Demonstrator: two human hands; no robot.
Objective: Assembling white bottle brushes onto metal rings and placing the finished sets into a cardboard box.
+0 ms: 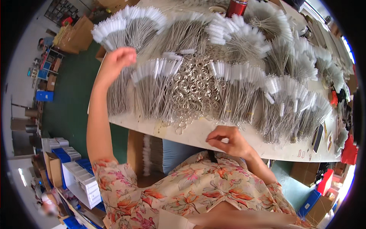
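Note:
My left hand (119, 62) is raised over the left end of the table, fingers loosely bent and a little apart, with nothing visible in it. Beneath it lies a bundle of thin wire-stemmed brushes (119, 95), and a fan of white-bristled brushes (129, 26) spreads just beyond. Close to the front edge, my right hand (228, 141) is curled with thumb and forefinger drawn together; anything between them is too small to make out. A heap of metal split rings (194, 86) lies between two rows of brushes, the left row (156, 89) and the right row (238, 89).
More brush bundles (297, 103) crowd the right side of the white table (152, 128). A red cylinder (237, 7) stands at the back. Below the front edge is an open carton (135, 152); white drawers (82, 185) stand on the left floor.

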